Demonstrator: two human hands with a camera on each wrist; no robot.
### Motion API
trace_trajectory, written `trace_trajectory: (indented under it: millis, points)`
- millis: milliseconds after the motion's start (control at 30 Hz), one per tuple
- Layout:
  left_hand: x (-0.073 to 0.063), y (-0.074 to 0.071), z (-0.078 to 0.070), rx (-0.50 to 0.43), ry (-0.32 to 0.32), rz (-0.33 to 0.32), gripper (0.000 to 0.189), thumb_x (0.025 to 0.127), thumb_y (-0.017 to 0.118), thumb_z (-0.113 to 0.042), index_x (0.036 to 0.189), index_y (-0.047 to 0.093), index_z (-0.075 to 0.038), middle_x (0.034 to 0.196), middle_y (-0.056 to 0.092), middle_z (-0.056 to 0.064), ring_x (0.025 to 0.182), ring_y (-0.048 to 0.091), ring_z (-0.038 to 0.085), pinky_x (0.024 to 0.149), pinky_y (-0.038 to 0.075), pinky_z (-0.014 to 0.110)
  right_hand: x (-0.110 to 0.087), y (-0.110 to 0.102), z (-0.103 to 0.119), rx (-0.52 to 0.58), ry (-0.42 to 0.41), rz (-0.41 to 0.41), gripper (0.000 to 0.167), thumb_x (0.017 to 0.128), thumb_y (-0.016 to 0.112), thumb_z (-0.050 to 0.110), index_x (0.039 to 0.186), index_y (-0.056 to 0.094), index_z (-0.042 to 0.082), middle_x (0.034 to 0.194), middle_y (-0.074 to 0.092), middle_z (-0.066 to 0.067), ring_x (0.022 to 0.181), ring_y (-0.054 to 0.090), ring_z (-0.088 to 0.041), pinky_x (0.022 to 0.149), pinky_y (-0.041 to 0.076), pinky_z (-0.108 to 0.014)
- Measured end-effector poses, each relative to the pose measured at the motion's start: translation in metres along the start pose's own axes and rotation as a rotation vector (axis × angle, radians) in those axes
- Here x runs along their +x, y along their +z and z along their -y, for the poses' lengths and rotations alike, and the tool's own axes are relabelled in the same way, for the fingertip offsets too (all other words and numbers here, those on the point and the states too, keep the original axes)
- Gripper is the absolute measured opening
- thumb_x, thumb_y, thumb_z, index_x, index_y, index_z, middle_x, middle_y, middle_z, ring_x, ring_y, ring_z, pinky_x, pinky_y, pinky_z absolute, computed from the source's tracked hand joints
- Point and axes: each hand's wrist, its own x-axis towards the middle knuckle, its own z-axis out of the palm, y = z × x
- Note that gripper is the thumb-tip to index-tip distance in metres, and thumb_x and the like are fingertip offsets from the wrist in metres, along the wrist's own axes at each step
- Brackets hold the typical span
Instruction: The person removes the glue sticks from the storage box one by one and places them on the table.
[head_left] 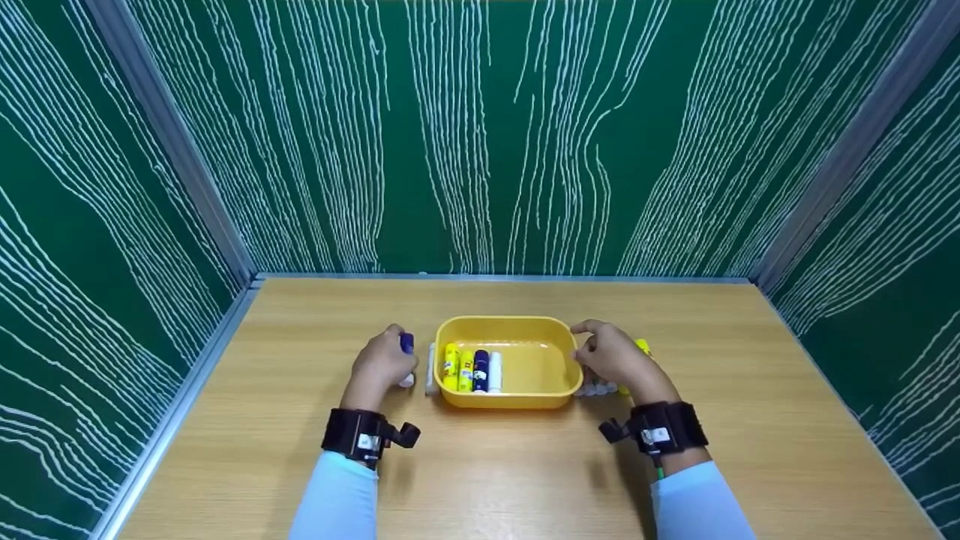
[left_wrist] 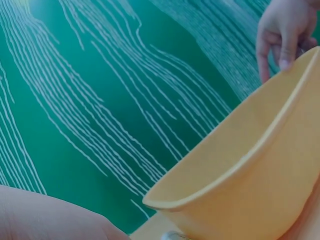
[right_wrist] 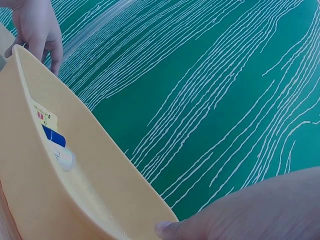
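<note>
My left hand point(head_left: 384, 358) curls over a dark-blue and white glue stick point(head_left: 406, 343) on the table, left of the yellow tray point(head_left: 506, 401). Fingers hide the stick's middle. At the tray's right rim is my right hand point(head_left: 613, 356), its thumb and index finger gripping the edge. In the right wrist view the thumb point(right_wrist: 167, 229) lies at the rim. Inside the tray, side by side at its left, are two yellow glue sticks point(head_left: 451, 366), a dark-blue one point(head_left: 481, 371) and a white one point(head_left: 495, 372).
A whitish stick point(head_left: 430, 369) lies close along the tray's left side. Partly under my right hand are several white sticks point(head_left: 598, 390) and a yellow stick point(head_left: 643, 346). Green panels point(head_left: 405, 187) with white lines stand behind the wooden table point(head_left: 480, 472) and at both sides.
</note>
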Motion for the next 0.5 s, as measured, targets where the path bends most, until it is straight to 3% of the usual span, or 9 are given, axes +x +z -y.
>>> trace_trajectory:
  millis: [167,400,500]
  points:
    - [-0.001,0.007,-0.001,0.012,0.022,0.015,0.072,0.104,0.074,-0.015,0.17,0.047,-0.007,0.156,0.066,0.026,0.126,0.067,0.039,0.113,0.06,0.056,0.0,0.0,0.0,0.008,0.009,0.005,0.056,0.112,0.07,0.01,0.164,0.053,0.004,0.089,0.071,-0.011,0.074,0.072,-0.03,0.064,0.06,-0.036]
    - [-0.001,0.012,-0.004,-0.006,0.019,0.02,0.065,0.105,0.078,-0.018,0.165,0.055,-0.008,0.158,0.067,0.023,0.128,0.068,0.037,0.118,0.059,0.055,0.0,0.0,0.0,0.007,0.016,0.003,0.055,0.112,0.07,0.011,0.164,0.053,0.005,0.091,0.071,-0.011,0.074,0.072,-0.029,0.065,0.061,-0.037]
    - [-0.001,0.013,-0.003,-0.001,0.021,0.025,0.062,0.106,0.077,-0.017,0.164,0.058,-0.009,0.158,0.067,0.022,0.128,0.069,0.035,0.109,0.062,0.047,0.0,0.001,0.0,0.006,-0.009,-0.004,0.055,0.111,0.07,0.01,0.163,0.053,0.003,0.09,0.07,-0.011,0.073,0.072,-0.029,0.067,0.063,-0.04]
